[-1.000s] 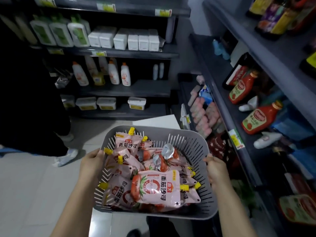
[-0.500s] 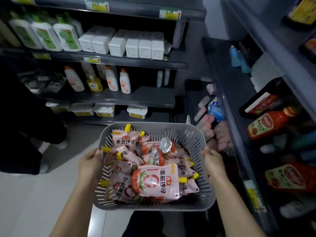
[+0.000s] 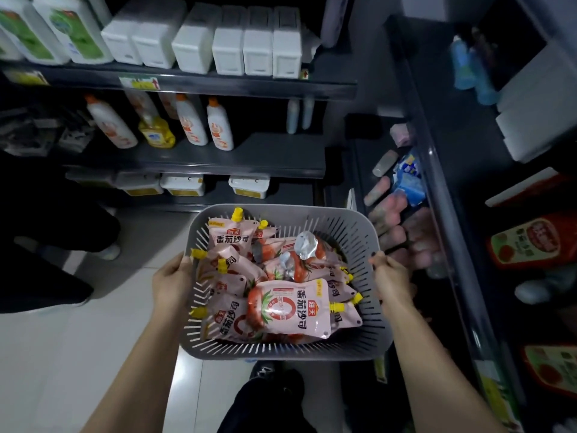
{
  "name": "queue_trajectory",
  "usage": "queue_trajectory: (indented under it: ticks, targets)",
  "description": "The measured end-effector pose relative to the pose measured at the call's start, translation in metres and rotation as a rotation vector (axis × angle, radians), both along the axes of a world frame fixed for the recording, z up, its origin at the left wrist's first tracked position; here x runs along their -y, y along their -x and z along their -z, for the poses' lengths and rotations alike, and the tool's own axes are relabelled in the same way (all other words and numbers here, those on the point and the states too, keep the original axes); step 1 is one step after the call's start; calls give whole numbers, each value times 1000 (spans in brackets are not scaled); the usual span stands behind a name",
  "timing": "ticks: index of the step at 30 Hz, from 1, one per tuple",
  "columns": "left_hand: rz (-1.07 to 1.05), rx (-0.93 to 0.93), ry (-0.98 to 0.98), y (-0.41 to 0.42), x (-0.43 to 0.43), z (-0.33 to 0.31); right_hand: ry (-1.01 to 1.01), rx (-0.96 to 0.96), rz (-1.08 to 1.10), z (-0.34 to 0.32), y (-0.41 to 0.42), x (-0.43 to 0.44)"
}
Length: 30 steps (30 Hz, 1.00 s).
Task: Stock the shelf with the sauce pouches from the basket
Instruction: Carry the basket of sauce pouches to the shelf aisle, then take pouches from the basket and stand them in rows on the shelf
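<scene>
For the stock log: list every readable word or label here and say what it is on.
"番茄沙司": top sauce pouch, printed sideways.
"番茄沙司": rear pouch in the basket.
Too small to read surely: the red brand logo on the pouches.
Blurred: shelf price tag, red bottle label.

The grey slotted basket [image 3: 340, 218] carries a heap of pink tomato-sauce pouches [image 3: 290, 307]. Beyond the basket, a dark shelf [image 3: 249, 157] bears white orange-capped bottles [image 3: 220, 126] and a yellow bottle [image 3: 157, 134]. Right of the basket, a side shelf [image 3: 462, 145] bears red ketchup bottles [image 3: 527, 242].
</scene>
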<state>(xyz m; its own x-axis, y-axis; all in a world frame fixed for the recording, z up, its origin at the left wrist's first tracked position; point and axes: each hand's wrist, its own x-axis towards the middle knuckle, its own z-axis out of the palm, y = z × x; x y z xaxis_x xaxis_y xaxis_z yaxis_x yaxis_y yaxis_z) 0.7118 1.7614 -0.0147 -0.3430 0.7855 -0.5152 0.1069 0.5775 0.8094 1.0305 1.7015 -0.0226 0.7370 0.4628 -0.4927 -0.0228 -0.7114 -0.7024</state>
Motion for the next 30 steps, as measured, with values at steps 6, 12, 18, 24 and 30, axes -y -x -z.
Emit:
queue_trajectory:
  ticks: [6, 12, 18, 24, 30]
  targets:
    - [106, -135, -19, -1, -2, 7, 19, 74, 0, 4, -2, -2]
    - [486, -827, -105, -10, -2, 13, 222, 500, -324, -6, 19, 2]
    - [987, -1215, -308, -27, 2, 27, 110, 688, -674, 1, 55, 9]
    - [1049, -1363, -107, -34, -13, 23, 337, 151, -698, 20, 75, 27]
    - [1186, -1419, -2, -41, -34, 6, 304, 16, -609, 19, 72, 31]
